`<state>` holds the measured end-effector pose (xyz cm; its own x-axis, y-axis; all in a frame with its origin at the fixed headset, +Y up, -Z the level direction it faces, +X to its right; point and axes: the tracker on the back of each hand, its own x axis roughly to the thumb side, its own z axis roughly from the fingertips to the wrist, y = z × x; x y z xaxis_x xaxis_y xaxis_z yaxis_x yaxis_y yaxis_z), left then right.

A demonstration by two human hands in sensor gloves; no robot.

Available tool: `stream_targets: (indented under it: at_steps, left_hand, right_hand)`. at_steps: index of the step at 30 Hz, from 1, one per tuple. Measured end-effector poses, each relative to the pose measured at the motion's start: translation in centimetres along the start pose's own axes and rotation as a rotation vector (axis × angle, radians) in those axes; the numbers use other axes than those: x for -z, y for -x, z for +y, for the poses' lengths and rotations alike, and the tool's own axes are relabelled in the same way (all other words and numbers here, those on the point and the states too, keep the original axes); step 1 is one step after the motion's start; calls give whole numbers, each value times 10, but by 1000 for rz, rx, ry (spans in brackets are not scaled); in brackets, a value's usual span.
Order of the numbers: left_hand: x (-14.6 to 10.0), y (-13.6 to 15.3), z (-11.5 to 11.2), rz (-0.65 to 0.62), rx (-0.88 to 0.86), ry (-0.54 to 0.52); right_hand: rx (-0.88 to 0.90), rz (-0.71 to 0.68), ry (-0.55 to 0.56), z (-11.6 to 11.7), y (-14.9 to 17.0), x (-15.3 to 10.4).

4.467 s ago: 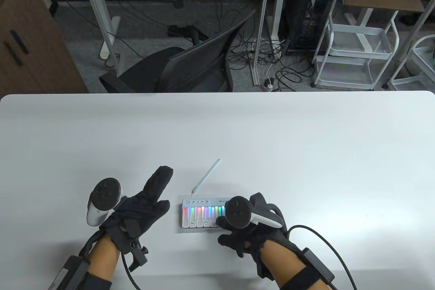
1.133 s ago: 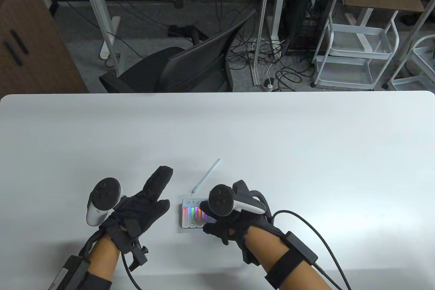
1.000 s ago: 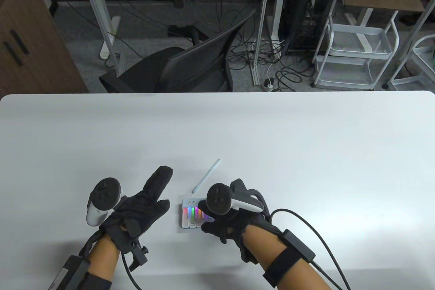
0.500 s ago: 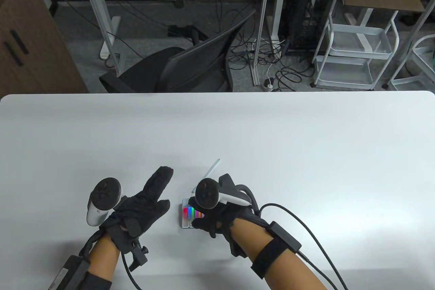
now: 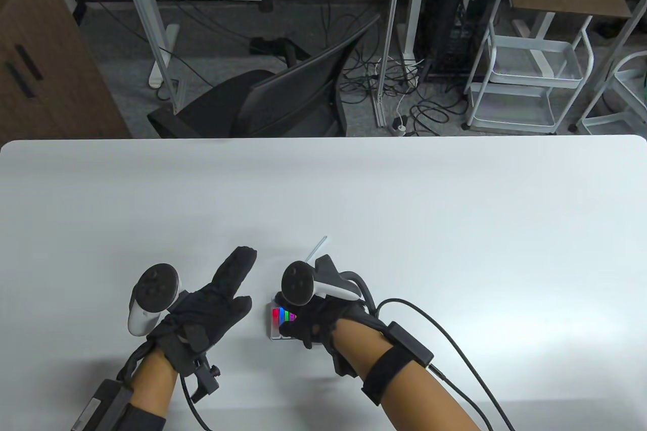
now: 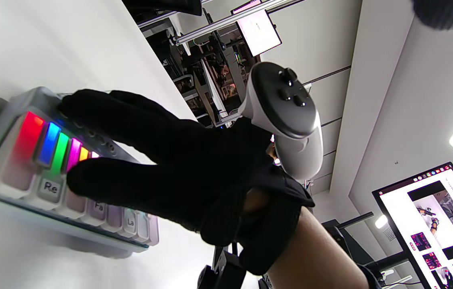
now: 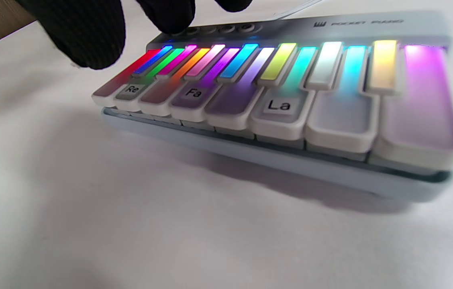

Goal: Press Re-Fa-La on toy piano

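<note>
toy piano: small light-blue toy piano [image 5: 277, 322] with rainbow-lit keys, sitting flat on the white table [image 5: 404, 208] near the front edge, between the two hands. From the table view you only get its left end, the rest is under the right hand.
right hand: gloved right hand [image 5: 316, 320] is draped over most of the piano, fingers spread loose, not gripping anything. In the left wrist view [image 6: 178, 172] you can see two fingers stretched along the keyboard, one by the little button row at the back, one low over the coloured strips just above the Re key.
contact: honestly can't tell if a key is actually pushed down. Right wrist view shows the fingertips [image 7: 86, 36] hanging above the piano's far-left end, near the red strip, with a bit of gap under them.
key labels: only the wrist cams show these. Re key [image 7: 131, 90], Fa key [image 7: 193, 93] and La key [image 7: 279, 106] read left to right across the piano; all three sit bare in that view.
left hand: left hand [image 5: 207, 309] lies flat on the table just left of the piano, fingers out and apart, holding nothing, not touching the piano.
trackers: white-and-black tracker [image 5: 151, 297] on the back of the left hand; another [image 5: 303, 287] on the right hand, hovering over the piano's back edge.
antenna thing: thin pale stick [image 5: 317, 245] pokes out from behind the piano, angled away up-right, only visible from above.
beyond the table: black office chair [image 5: 283, 97] past the far edge, well away from the piano.
</note>
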<state>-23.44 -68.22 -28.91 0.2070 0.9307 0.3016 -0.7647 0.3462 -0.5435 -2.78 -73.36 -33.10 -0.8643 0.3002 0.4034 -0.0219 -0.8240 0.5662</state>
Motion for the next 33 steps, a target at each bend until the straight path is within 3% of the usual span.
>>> stream_targets:
  at_steps: [33]
  left_hand:
    - [0, 0, -1, 1, 12, 3]
  right_hand:
    - [-46, 34, 7, -2, -11, -1]
